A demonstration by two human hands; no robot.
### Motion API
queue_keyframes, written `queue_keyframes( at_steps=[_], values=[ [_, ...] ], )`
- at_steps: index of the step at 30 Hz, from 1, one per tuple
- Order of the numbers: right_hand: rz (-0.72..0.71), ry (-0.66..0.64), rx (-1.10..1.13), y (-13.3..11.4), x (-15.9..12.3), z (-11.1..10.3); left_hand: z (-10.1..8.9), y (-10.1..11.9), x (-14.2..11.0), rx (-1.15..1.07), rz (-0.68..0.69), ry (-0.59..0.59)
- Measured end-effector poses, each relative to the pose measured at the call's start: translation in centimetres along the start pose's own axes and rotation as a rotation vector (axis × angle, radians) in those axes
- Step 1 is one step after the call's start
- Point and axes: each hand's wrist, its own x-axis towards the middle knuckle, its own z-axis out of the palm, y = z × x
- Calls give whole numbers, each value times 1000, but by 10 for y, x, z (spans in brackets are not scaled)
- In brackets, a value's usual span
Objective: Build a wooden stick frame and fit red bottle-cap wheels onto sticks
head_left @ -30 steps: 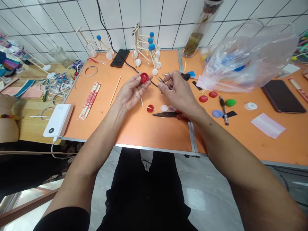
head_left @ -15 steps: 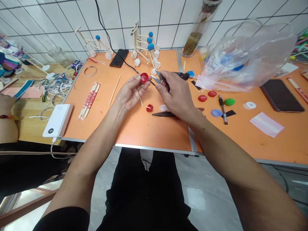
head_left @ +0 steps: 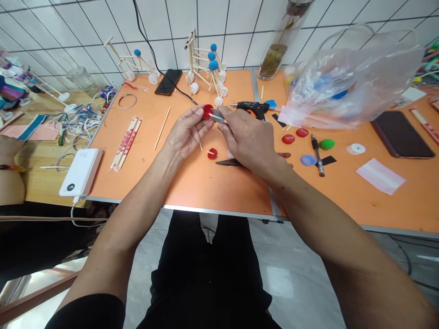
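Closer to the cap than a moment ago, our right hand (head_left: 248, 139) has brought a small pointed steel tool (head_left: 216, 115) in until its tips meet the rim of the red bottle cap (head_left: 207, 111). Our right fingers stay closed around the tool, but we cannot tell whether its two tips are clamped on the rim or only resting there. Our left hand (head_left: 190, 131) pinches the cap between thumb and fingertips, holding it up above the orange worktable (head_left: 219, 187), its hollow side tilted toward the tool.

Just below our hands lie a second red cap with a toothpick through it (head_left: 212, 153) and a black-bladed knife (head_left: 228, 162), partly under our right palm. Beyond the tool, a black-and-orange hot glue gun (head_left: 252, 108) now shows fully. Red caps (head_left: 288, 139), a green cap (head_left: 327, 144), a blue cap (head_left: 308, 160) and a marker (head_left: 317, 155) sit to our right beneath a clear plastic bag (head_left: 350, 82). To our left are wrapped chopsticks (head_left: 125, 142), a loose wooden stick (head_left: 162, 129) and a white power bank (head_left: 80, 172). Ahead stands a stick-and-cap model (head_left: 206, 68). At the far left rests another person's forearm (head_left: 10, 183).
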Motion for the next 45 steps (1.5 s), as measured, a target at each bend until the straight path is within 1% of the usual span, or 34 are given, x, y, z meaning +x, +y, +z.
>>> queue_keyframes(
  at_steps=[5,12,18,21,24,27,31,34,40,45],
  values=[
    [8,-1,-5,-3,-1,-1,1,0,-1,8,-15,-2],
    [56,-76,-58,-8,-1,-6,1,0,-4,16,-34,-43],
    [27,-35,-115,-7,-1,-6,3,1,-6,23,-46,-19],
    [31,-44,-131,-7,-1,-7,3,1,-6,24,-45,-17],
    [50,-39,-77,-7,-1,-6,4,0,-6,24,-37,-10],
    [45,-3,-24,-4,-1,-3,5,-2,-6,24,-28,2],
    [24,28,-20,-1,-1,-1,5,-4,-7,11,-14,3],
    [26,26,-10,-1,-2,-2,4,-6,-7,8,-9,1],
    [42,-3,-72,-6,-1,-4,2,-9,-5,12,20,-32],
    [52,10,-153,-10,-3,-4,-6,-13,3,45,54,-82]
  ],
)
